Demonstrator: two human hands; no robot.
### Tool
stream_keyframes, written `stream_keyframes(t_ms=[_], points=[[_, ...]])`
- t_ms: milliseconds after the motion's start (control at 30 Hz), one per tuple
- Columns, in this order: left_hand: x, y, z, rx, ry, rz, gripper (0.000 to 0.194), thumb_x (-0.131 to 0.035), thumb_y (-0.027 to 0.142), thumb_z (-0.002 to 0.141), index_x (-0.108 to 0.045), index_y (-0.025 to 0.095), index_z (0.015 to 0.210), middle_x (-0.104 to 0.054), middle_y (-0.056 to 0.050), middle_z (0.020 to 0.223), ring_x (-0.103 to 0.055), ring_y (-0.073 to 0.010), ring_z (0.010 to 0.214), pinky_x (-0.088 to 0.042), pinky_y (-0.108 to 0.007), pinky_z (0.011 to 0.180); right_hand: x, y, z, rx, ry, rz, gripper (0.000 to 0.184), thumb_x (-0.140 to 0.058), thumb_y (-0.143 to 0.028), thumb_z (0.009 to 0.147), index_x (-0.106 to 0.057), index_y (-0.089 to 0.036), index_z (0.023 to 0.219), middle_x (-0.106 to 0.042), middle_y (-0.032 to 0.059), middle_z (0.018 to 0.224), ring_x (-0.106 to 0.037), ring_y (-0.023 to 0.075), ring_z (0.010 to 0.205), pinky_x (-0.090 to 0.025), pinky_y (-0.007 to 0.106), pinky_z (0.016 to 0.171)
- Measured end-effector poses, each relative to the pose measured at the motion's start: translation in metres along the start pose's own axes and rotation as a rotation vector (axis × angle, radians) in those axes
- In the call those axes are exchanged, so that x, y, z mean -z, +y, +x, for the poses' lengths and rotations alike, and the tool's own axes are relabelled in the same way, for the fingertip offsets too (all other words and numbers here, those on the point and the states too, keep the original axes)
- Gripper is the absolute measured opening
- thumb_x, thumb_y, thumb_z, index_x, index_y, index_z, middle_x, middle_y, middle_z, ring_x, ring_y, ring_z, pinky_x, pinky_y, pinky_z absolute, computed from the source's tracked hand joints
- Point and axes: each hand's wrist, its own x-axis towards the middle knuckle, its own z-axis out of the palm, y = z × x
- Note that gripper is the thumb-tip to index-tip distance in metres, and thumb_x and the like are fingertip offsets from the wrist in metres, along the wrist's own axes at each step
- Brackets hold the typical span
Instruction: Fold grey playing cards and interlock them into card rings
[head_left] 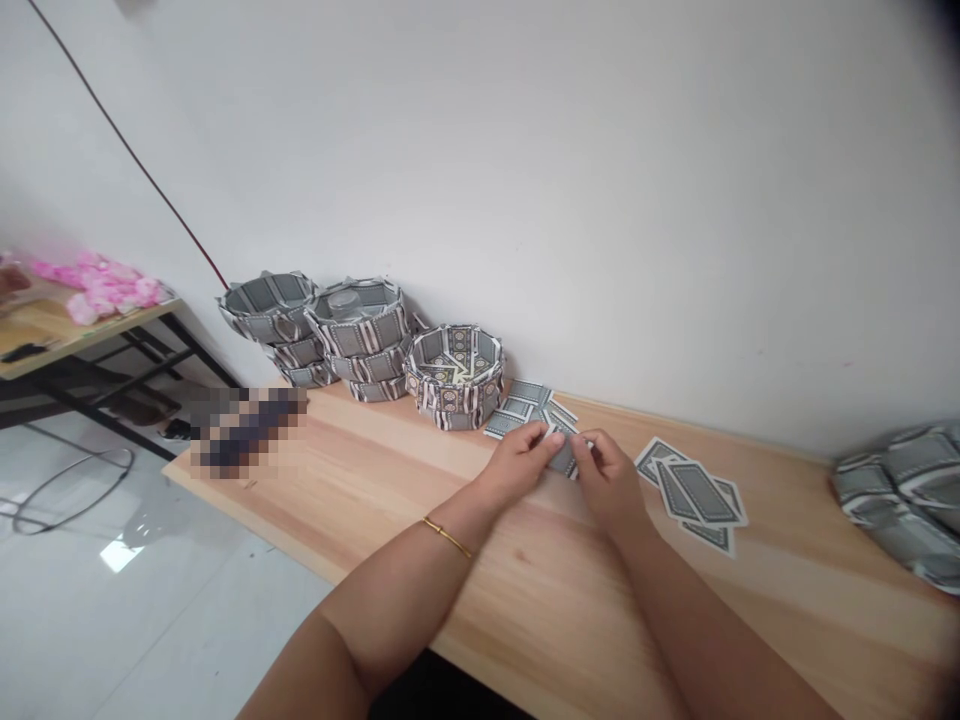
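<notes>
At the centre of the frame, a little to the right, there is a grey patterned card [562,458], held above the wooden counter [360,480]. The left hand [523,462] pinches its left side between thumb and fingers, and the right hand [604,475] pinches its right side; both hands are nearly closed on it. Just behind the hands lie several grey card pieces [517,408], partly overlapping. To the right of the right hand, a loose pile of flat cards [694,492] with white borders is on the counter. Left of the card pieces stands a round basket [455,385] made of folded cards, with some pieces inside it. Further left, two taller stacks of similar round forms [366,345] [277,318] stand near the wall. At the right edge of the frame is another grey woven form [904,500], cut by the border. In the upper left, pink flowers [105,285] lie on another table [45,335].
</notes>
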Motion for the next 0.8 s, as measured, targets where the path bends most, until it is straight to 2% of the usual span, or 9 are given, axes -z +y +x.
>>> stream_keyframes(t_ms=[67, 167, 267, 367, 500, 600, 700, 800], points=[[-0.0010, -0.0008, 0.0001, 0.039, 0.032, -0.014, 0.042, -0.053, 0.054, 0.080, -0.048, 0.015, 0.063, -0.039, 0.003, 0.061, -0.035, -0.0098, 0.061, -0.030, -0.022, 0.057, -0.0004, 0.0008, -0.0006, -0.020, -0.082, 0.061, 0.032, -0.048, -0.048, 0.087, -0.051, -0.020, 0.072, -0.042, -0.0051, 0.056, -0.040, 0.0121, 0.053, -0.033, 0.024, 0.053], [-0.0041, 0.0004, -0.0014, 0.108, 0.042, -0.118, 0.046, -0.057, 0.057, 0.075, -0.044, 0.016, 0.061, -0.035, 0.005, 0.058, -0.032, -0.0086, 0.058, -0.026, -0.022, 0.054, -0.0011, 0.0009, -0.0015, -0.054, -0.174, 0.178, 0.039, -0.047, -0.051, 0.087, -0.043, -0.021, 0.062, -0.037, -0.0053, 0.055, -0.037, 0.0115, 0.054, -0.031, 0.024, 0.053], [-0.0071, 0.0025, -0.0029, 0.174, 0.057, -0.259, 0.045, -0.062, 0.056, 0.072, -0.045, 0.016, 0.062, -0.037, 0.005, 0.056, -0.032, -0.0069, 0.053, -0.026, -0.021, 0.051, -0.0005, 0.0012, -0.0011, -0.094, -0.234, 0.265, 0.041, -0.047, -0.051, 0.087, -0.038, -0.021, 0.060, -0.036, -0.0053, 0.056, -0.036, 0.0112, 0.055, -0.031, 0.024, 0.053], [-0.0080, 0.0031, -0.0028, 0.227, 0.063, -0.384, 0.045, -0.067, 0.054, 0.068, -0.047, 0.015, 0.062, -0.042, 0.005, 0.054, -0.036, -0.0061, 0.050, -0.029, -0.021, 0.049, 0.0008, 0.0023, -0.0002, -0.118, -0.337, 0.324, 0.041, -0.046, -0.049, 0.088, -0.041, -0.020, 0.061, -0.039, -0.0051, 0.056, -0.036, 0.0110, 0.055, -0.031, 0.024, 0.054], [-0.0071, 0.0011, -0.0018, 0.286, 0.134, -0.476, 0.048, -0.075, 0.050, 0.061, -0.042, 0.015, 0.056, -0.045, 0.005, 0.049, -0.039, -0.0053, 0.043, -0.029, -0.021, 0.045, 0.0032, 0.0030, -0.0004, -0.132, -0.488, 0.379, 0.042, -0.047, -0.051, 0.087, -0.044, -0.019, 0.061, -0.042, -0.0048, 0.055, -0.037, 0.0102, 0.053, -0.031, 0.024, 0.053], [-0.0068, -0.0002, -0.0011, 0.326, 0.143, -0.518, 0.049, -0.078, 0.049, 0.058, -0.043, 0.015, 0.055, -0.047, 0.004, 0.048, -0.042, -0.0060, 0.041, -0.030, -0.021, 0.043, 0.0053, 0.0019, -0.0014, -0.148, -0.573, 0.386, 0.042, -0.050, -0.053, 0.085, -0.046, -0.018, 0.062, -0.042, -0.0049, 0.055, -0.038, 0.0097, 0.052, -0.032, 0.023, 0.052], [-0.0063, -0.0002, 0.0000, 0.345, 0.152, -0.539, 0.047, -0.078, 0.049, 0.058, -0.046, 0.014, 0.057, -0.050, 0.002, 0.049, -0.045, -0.0074, 0.042, -0.032, -0.022, 0.043, 0.0047, -0.0001, -0.0025, -0.147, -0.605, 0.351, 0.042, -0.051, -0.053, 0.084, -0.048, -0.018, 0.060, -0.044, -0.0041, 0.054, -0.039, 0.0097, 0.052, -0.034, 0.023, 0.053], [-0.0054, 0.0007, 0.0015, 0.325, 0.210, -0.563, 0.047, -0.077, 0.049, 0.059, -0.047, 0.014, 0.058, -0.049, 0.003, 0.049, -0.044, -0.0066, 0.041, -0.033, -0.021, 0.043, -0.0003, -0.0021, -0.0032, -0.139, -0.517, 0.338, 0.041, -0.051, -0.052, 0.083, -0.048, -0.018, 0.060, -0.045, -0.0035, 0.054, -0.040, 0.0099, 0.052, -0.034, 0.023, 0.052]])
